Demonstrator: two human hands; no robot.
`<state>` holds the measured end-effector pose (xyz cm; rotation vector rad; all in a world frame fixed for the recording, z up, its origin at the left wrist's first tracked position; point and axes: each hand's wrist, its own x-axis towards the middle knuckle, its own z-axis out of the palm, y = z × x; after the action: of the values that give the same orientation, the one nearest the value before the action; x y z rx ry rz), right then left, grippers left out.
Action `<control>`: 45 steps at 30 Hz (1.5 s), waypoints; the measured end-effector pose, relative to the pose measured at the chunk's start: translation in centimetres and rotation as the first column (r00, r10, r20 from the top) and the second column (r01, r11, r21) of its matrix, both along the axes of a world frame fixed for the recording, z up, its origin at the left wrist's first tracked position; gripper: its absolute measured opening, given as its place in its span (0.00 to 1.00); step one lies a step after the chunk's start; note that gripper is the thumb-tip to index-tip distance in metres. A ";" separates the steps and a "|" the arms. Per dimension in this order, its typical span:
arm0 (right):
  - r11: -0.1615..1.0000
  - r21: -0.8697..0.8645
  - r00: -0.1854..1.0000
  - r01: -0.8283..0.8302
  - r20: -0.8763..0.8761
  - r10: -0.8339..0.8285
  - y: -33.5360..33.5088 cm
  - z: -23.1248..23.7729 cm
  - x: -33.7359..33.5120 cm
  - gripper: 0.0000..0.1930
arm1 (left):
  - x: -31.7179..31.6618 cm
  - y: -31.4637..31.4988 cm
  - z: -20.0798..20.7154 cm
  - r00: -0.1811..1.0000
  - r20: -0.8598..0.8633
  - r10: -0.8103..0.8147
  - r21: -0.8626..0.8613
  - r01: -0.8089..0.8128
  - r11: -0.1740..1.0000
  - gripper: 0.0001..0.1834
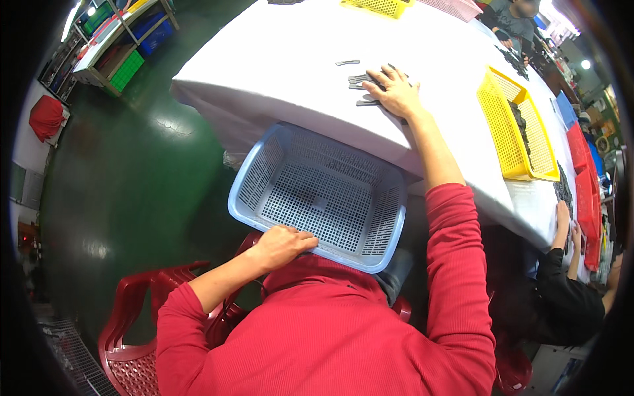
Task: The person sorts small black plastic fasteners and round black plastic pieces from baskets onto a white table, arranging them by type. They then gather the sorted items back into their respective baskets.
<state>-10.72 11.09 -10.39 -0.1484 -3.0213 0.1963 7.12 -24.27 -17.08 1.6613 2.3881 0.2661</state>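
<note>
A light-blue perforated plastic basket [317, 204] rests on my lap against the table edge, with nothing visible inside. My left hand [284, 247] is closed over its near rim. Out on the white-covered table [264, 59], my right hand [396, 92] lies with its fingers spread over several small, flat, dark strips [360, 80]; their exact kind does not show. One more dark strip [347, 63] lies just beyond the fingers, and another [368, 103] sits near the thumb. Some strips are partly hidden under the hand.
On the right of the table stands a yellow basket [492, 129] holding dark pieces. Red trays [584, 191] line the far right. Co-workers sit at the right, one in a black sleeve [561, 290]. A red plastic chair [132, 317] is at my left.
</note>
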 end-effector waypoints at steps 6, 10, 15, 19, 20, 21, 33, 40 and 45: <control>0.974 -0.073 0.977 -0.212 -0.045 0.210 -3.2 0.5 4.1 0.32 | 0.3 1.8 -1.2 0.998 -0.039 0.039 0.021 -0.038 0.999 0.09; 0.927 -0.026 0.922 -0.373 -0.122 0.368 -5.7 0.5 8.1 0.31 | -0.1 1.7 -1.3 0.999 -0.031 0.042 0.056 -0.040 0.998 0.10; 0.855 -0.021 0.851 -0.518 -0.112 0.512 -9.5 1.7 13.3 0.30 | 0.0 1.4 -1.3 0.998 -0.001 0.065 0.013 -0.065 0.998 0.10; 0.811 -0.130 0.821 -0.571 -0.122 0.558 -9.8 3.6 12.0 0.24 | -0.1 1.5 -1.1 0.998 0.009 0.063 -0.003 -0.063 0.998 0.12; 0.797 -0.186 0.817 -0.575 -0.178 0.548 -9.2 3.9 9.7 0.22 | 0.1 1.5 -1.1 0.998 -0.001 0.070 -0.015 -0.070 0.997 0.13; 0.833 -0.219 0.856 -0.509 -0.229 0.463 -8.2 3.5 7.0 0.23 | 0.2 1.4 -1.0 0.997 -0.014 0.072 -0.023 -0.073 0.997 0.13; 0.825 -0.152 0.839 -0.544 -0.117 0.532 -9.2 1.0 4.6 0.30 | 0.6 1.7 -1.4 0.996 -0.024 0.081 0.043 -0.080 0.996 0.11; 0.730 -0.201 0.752 -0.653 -0.057 0.657 -11.3 4.3 14.2 0.30 | 1.2 -2.7 0.6 0.995 0.027 0.096 0.048 -0.097 0.994 0.10; 0.784 -0.266 0.828 -0.561 -0.179 0.532 -9.8 6.5 14.7 0.27 | 2.0 -10.9 5.7 0.921 -0.012 0.389 0.037 -0.388 0.921 0.12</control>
<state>3.95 1.28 -3.87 0.7111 -2.8250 0.7029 9.11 -35.17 -11.36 1.1891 2.7274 0.3578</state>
